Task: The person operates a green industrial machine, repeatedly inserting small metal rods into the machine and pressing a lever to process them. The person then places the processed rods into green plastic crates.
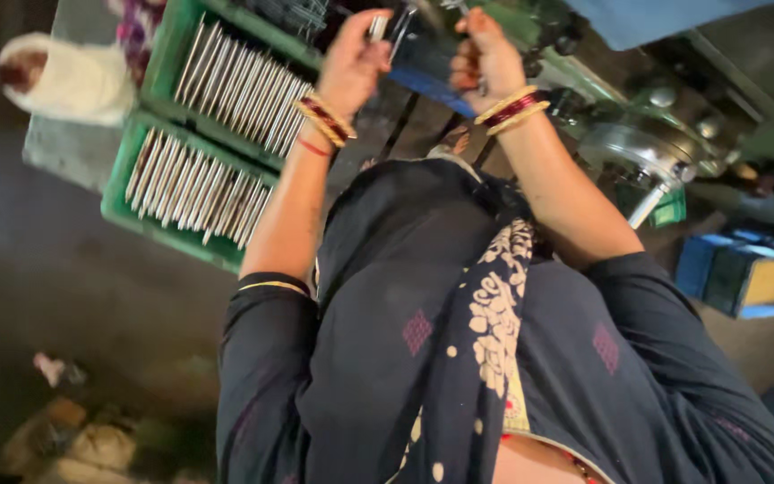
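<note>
Shiny metal rods (197, 184) — green plastic crate (127, 211), matt.

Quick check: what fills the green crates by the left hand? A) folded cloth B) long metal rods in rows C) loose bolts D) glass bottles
B: both green crates hold long metal rods laid side by side, just beside the left hand.

Dim, dark floor (64, 296) fills the left of the frame; blue bins (745, 269) stand at right.
</note>
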The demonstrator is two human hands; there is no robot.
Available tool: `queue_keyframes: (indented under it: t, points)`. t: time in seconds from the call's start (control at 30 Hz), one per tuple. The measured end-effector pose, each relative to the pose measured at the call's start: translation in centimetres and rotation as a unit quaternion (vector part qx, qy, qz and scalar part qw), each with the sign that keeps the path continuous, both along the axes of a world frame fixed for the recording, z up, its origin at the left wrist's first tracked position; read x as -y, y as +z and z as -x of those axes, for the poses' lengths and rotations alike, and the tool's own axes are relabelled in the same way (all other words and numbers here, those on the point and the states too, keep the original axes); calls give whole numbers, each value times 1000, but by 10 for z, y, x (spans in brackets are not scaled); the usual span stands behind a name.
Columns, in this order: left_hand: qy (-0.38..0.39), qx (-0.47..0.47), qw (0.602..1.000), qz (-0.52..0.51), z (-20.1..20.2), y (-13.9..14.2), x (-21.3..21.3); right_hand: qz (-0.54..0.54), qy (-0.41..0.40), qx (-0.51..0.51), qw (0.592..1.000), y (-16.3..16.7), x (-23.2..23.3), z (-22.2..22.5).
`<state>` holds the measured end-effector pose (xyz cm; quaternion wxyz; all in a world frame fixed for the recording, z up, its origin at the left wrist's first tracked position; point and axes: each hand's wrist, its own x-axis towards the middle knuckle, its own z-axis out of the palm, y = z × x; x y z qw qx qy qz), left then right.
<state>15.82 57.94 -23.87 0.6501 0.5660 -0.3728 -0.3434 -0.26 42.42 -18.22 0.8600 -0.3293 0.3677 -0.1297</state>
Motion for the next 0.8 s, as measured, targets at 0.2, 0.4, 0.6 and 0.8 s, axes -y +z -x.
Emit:
queue_keyframes:
  t: [0.2,0.4,0.6,0.8]
  points:
    - [-118,-192,974,-5,40,38,54,20,-4,1,1000,13,-10,6]
    - [-108,-357,927,-44,41,25,65,273,-64,13,960,9,-14,8]
    - [-125,-473,869,-65,37,9,62,807,6,-168,566,22,6,27]
    - [-93,-386,916,-56,40,7,65,510,-115,-64,850,-7,-15,13]
